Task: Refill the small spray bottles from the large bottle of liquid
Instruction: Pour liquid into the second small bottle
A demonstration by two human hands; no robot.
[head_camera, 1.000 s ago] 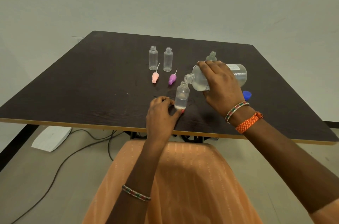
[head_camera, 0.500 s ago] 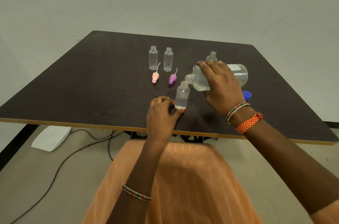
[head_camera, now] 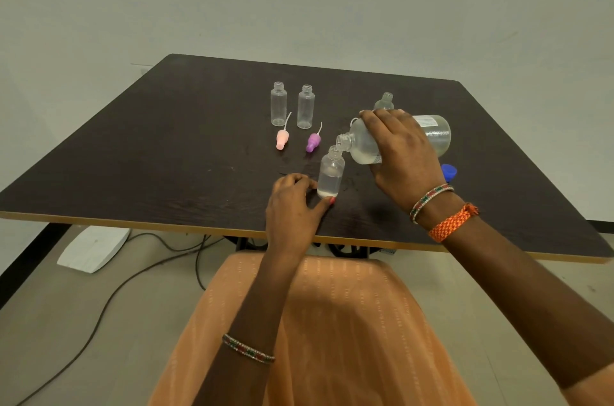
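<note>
Almost nothing has shifted since the earlier frames: the right hand [head_camera: 403,156] still wraps its fingers around the big bottle [head_camera: 398,139], tipped with its mouth at the neck of the small bottle [head_camera: 330,177], which stands near the front edge of the table [head_camera: 133,156] and looks about half full. The left hand [head_camera: 292,203] steadies its base between curled fingers and thumb. With necks this narrow, tilting further or drifting sideways could spill liquid over the rim, or overfill the bottle.
</note>
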